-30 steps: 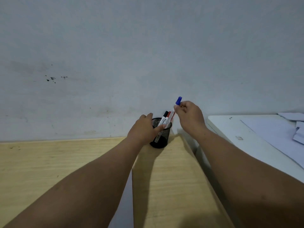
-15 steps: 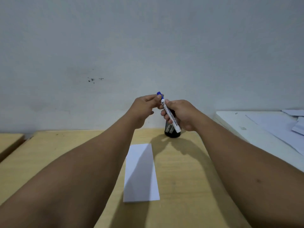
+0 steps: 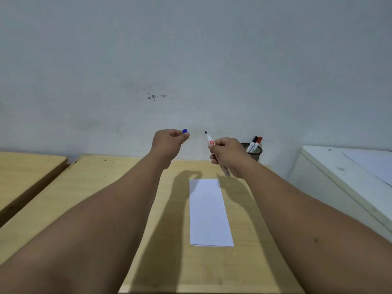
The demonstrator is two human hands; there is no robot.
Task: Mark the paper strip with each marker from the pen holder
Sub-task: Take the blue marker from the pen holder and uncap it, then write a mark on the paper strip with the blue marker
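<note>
The paper strip [image 3: 209, 212] lies on the wooden table [image 3: 84, 198]. Behind it and to its right, by the wall, stands the pen holder [image 3: 255, 152] with two markers [image 3: 255, 142] in it.

A blue cap [image 3: 185, 131] shows at the left hand's fingertips [image 3: 185, 135]; above the right hand's fingers [image 3: 214, 146] rises a white marker [image 3: 210, 139] with a dark tip and red emblem. Plain white paper strip [image 3: 209, 213], pale wood-grain table [image 3: 89, 187], black mesh pen holder [image 3: 254, 152] holding black-capped and red-capped markers

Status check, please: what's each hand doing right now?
Left hand pinching blue cap. Right hand gripping uncapped marker, tip up. Paper strip unmarked, nothing on it.
</note>
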